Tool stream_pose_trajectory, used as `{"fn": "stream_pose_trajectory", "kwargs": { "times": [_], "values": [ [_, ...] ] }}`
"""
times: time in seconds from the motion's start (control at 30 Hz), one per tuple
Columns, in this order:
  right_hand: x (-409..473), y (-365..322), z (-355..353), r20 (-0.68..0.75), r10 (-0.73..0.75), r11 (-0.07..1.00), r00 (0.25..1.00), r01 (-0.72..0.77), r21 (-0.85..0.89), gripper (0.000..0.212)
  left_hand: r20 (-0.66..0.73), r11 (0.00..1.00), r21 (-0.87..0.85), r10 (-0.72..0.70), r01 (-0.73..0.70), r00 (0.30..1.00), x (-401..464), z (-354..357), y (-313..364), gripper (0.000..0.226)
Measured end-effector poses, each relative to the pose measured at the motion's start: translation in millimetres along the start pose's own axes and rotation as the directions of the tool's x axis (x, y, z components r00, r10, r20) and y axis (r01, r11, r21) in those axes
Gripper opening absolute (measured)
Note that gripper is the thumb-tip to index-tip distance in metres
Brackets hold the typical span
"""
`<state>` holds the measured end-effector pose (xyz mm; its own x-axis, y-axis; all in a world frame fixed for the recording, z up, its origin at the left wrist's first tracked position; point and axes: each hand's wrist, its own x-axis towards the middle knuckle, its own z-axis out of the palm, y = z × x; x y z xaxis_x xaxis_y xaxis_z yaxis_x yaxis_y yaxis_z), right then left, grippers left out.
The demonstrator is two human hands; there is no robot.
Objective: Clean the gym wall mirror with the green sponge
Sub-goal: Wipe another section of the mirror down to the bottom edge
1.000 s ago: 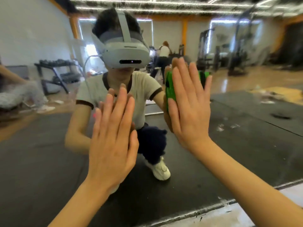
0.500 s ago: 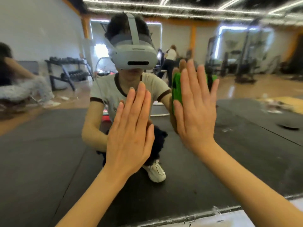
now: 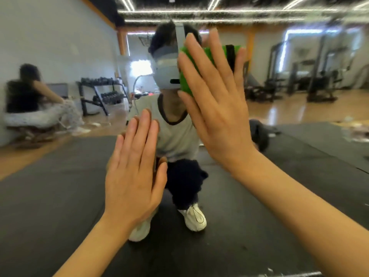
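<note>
The left hand (image 3: 133, 172) is laid flat against the large glass wall mirror (image 3: 60, 176), fingers straight and together, apparently as a brace. To its right and higher, the bright green rectangular sponge (image 3: 207, 56) is pressed onto the glass under the right hand (image 3: 217, 108), fingers spread wide, so pressure is judged evenly distributed for wiping.
</note>
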<state>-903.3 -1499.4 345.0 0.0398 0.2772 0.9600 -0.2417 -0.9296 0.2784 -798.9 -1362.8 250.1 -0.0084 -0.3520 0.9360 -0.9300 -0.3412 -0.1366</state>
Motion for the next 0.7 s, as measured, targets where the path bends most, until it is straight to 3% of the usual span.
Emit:
{"fn": "stream_pose_trajectory", "kwargs": {
  "times": [0.07, 0.1, 0.2, 0.27, 0.33, 0.37, 0.4, 0.47, 0.53, 0.57, 0.6, 0.63, 0.7],
  "values": [
    [-17, 24, -17, 0.097, -0.092, 0.994, 0.991, 0.097, -0.049, 0.041, -0.003, 1.0, 0.011, 0.004, -0.004, 1.0, 0, 0, 0, 0.074],
    [-28, 38, -29, 0.129, -0.062, 0.995, 0.99, 0.071, -0.063, 0.043, -0.005, 1.0, 0.002, 0.003, -0.003, 1.0, 0, 0, 1, 0.073],
    [-61, 65, -59, 0.079, 0.256, 0.966, 0.963, -0.251, -0.068, 0.049, -0.009, 0.998, -0.058, -0.026, 0.025, 1.0, -1, -3, 4, 0.072],
    [-75, 62, -62, -0.06, 0.511, 0.857, 0.857, -0.514, -0.039, 0.051, -0.001, 0.997, -0.076, -0.033, 0.033, 0.999, -1, -4, 5, 0.07],
    [-71, 33, -44, -0.169, 0.635, 0.764, 0.754, -0.645, -0.009, 0.051, 0.007, 0.996, -0.089, -0.029, 0.03, 1.0, 0, -6, 5, 0.068],
    [-66, 12, -33, -0.165, 0.63, 0.768, 0.759, -0.64, -0.011, 0.051, 0.013, 0.995, -0.095, -0.027, 0.028, 1.0, 1, -6, 5, 0.068],
    [-65, -12, -21, -0.115, 0.569, 0.817, 0.814, -0.576, -0.037, 0.051, 0.023, 0.994, -0.102, -0.024, 0.026, 0.999, 1, -8, 4, 0.068],
    [-72, -48, -5, 0.08, 0.286, 0.957, 0.955, -0.281, -0.066, 0.047, 0.033, 0.994, -0.106, -0.028, 0.031, 0.999, 2, -9, 3, 0.067],
    [-84, -43, -12, 0.25, 0.013, 0.995, 0.968, 0.013, -0.103, 0.047, 0.04, 0.995, -0.096, -0.026, 0.029, 0.999, 2, -9, 3, 0.068],
    [-89, -26, -21, 0.28, -0.032, 0.988, 0.959, 0.072, -0.134, 0.049, 0.037, 0.996, -0.086, -0.025, 0.029, 0.999, 2, -8, 4, 0.069],
    [-94, -6, -30, 0.281, 0.002, 0.986, 0.96, 0.044, -0.159, 0.051, 0.032, 0.997, -0.077, -0.026, 0.028, 0.999, 2, -8, 3, 0.07],
    [-101, 13, -41, 0.25, 0.124, 0.98, 0.96, -0.079, -0.18, 0.053, 0.03, 0.997, -0.073, -0.024, 0.026, 0.999, 2, -7, 3, 0.072],
    [-113, 43, -59, 0.066, 0.48, 0.87, 0.875, -0.464, -0.167, 0.054, 0.025, 0.996, -0.083, -0.021, 0.023, 0.999, 1, -6, 3, 0.075]
  ]
}}
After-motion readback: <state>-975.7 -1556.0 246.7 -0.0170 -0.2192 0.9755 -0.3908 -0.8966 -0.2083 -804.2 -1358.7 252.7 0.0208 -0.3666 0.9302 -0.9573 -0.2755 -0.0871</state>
